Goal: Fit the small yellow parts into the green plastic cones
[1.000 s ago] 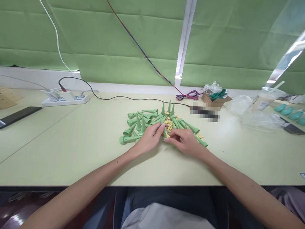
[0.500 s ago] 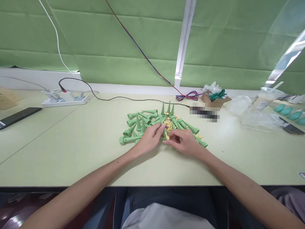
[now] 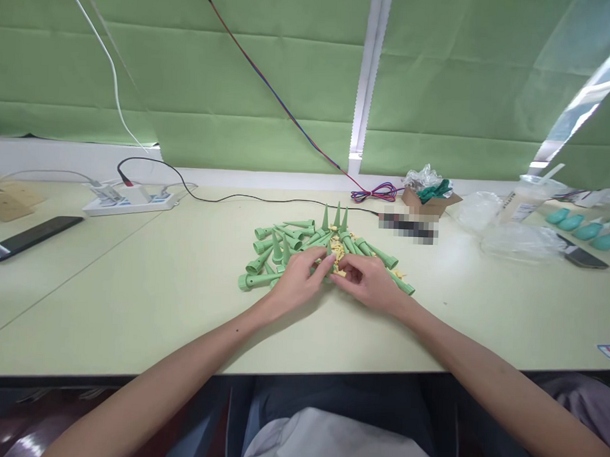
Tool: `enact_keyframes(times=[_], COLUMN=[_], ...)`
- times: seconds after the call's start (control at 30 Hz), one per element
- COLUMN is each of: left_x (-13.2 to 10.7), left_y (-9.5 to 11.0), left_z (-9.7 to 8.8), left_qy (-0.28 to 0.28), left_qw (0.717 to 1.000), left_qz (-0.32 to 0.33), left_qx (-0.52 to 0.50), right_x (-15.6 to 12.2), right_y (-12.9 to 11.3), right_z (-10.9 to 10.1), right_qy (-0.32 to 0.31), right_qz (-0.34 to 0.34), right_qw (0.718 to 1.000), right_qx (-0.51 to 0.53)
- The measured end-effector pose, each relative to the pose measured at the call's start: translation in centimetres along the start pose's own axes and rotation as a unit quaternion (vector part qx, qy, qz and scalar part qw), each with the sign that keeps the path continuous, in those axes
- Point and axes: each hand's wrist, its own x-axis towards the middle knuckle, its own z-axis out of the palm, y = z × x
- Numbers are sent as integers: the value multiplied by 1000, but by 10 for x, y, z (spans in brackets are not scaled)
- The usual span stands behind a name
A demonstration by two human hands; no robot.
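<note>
On a pale table (image 3: 147, 296), before three upright green cones (image 3: 338, 216), the left hand (image 3: 299, 276) grasps one tilted cone (image 3: 329, 248) while the right hand (image 3: 367, 279) pinches one yellow piece (image 3: 341, 273).

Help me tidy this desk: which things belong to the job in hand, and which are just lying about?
In the job:
green cones, one in the left hand
yellow pieces, near the right hand

Apparently just lying about:
power strip
carton
cup
teal bulbs
bundled wires
plastic bag
</note>
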Motion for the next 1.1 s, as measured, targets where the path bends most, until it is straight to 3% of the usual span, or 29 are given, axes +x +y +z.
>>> enact_keyframes(times=[0.23, 0.67, 1.1], left_x=[-2, -2, -3], left_y=[6, 3, 6], left_z=[-2, -2, -2], left_qy=[-35, -21, -37], left_qw=[999, 998, 995], left_qz=[23, 53, 94], left_qx=[19, 26, 2], right_x=[-1, -1, -2], right_y=[0, 0, 1], right_z=[2, 2, 2], right_qy=[-11, -35, 0], right_qz=[-16, -11, -24], right_qw=[1000, 999, 1000], right_qx=[-12, 4, -3])
